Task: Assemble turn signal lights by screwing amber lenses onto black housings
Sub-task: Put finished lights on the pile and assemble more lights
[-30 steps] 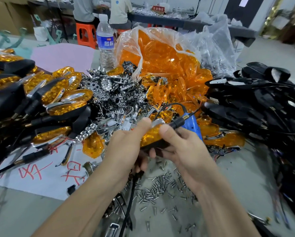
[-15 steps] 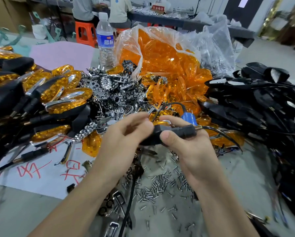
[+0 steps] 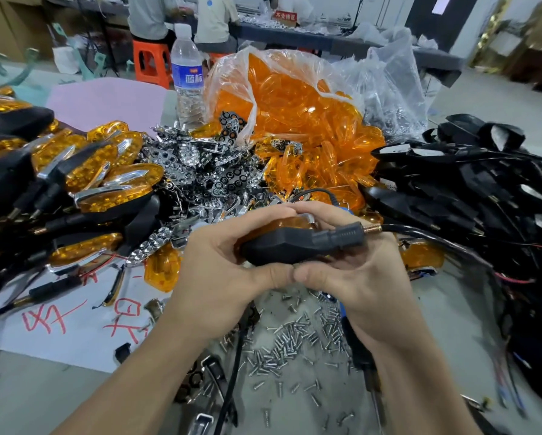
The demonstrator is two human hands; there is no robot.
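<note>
A black turn signal housing (image 3: 288,244) with an amber lens (image 3: 290,222) on its far side is gripped by both hands above the table. My left hand (image 3: 228,262) holds its left end, thumb below and fingers over the top. My right hand (image 3: 354,271) grips its right part, where a ribbed black stem with a brass thread (image 3: 371,229) and a black cable stick out to the right. The housing's black back faces me. Loose screws (image 3: 294,340) lie scattered on the table under my hands.
Finished signal lights (image 3: 84,183) pile up at left, chrome reflectors (image 3: 207,171) in the middle, a clear bag of amber lenses (image 3: 297,114) behind, black housings with wires (image 3: 470,189) at right. A water bottle (image 3: 188,73) stands at the back. Other people sit at a far table.
The signal light was turned over in my hands: its amber lens faced me a second ago, now the black back faces me. Both hands closed more tightly round it, thumbs meeting underneath.
</note>
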